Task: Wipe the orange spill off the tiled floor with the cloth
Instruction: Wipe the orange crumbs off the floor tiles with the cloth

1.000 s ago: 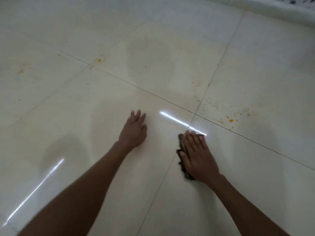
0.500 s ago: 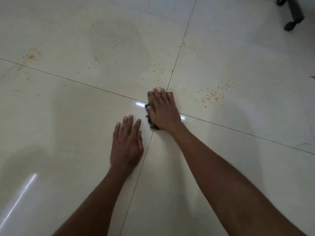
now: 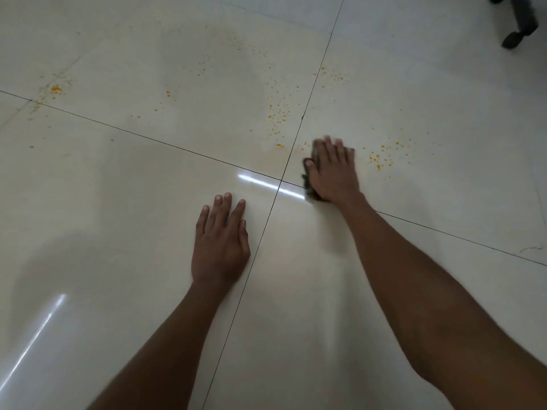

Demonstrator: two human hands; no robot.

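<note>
1. Our right hand [image 3: 333, 173] presses flat, fingers straight, on the dark cloth [image 3: 309, 180], amid the orange spill [image 3: 380, 158].
2. Our left hand [image 3: 220, 241] rests open on the tiled floor [image 3: 118, 187].

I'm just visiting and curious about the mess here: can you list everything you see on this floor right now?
tiled floor: one, glossy cream, dark grout lines crossing near the middle.
orange spill: many small specks, orange, scattered over the far tiles, one cluster just right of the cloth.
cloth: one, dark, under the right hand on the far right tile.
chair caster: one, black, top right corner.
left hand: one, flat on the floor, fingers straight.
right hand: one, pressing the cloth down, slightly blurred.
</note>
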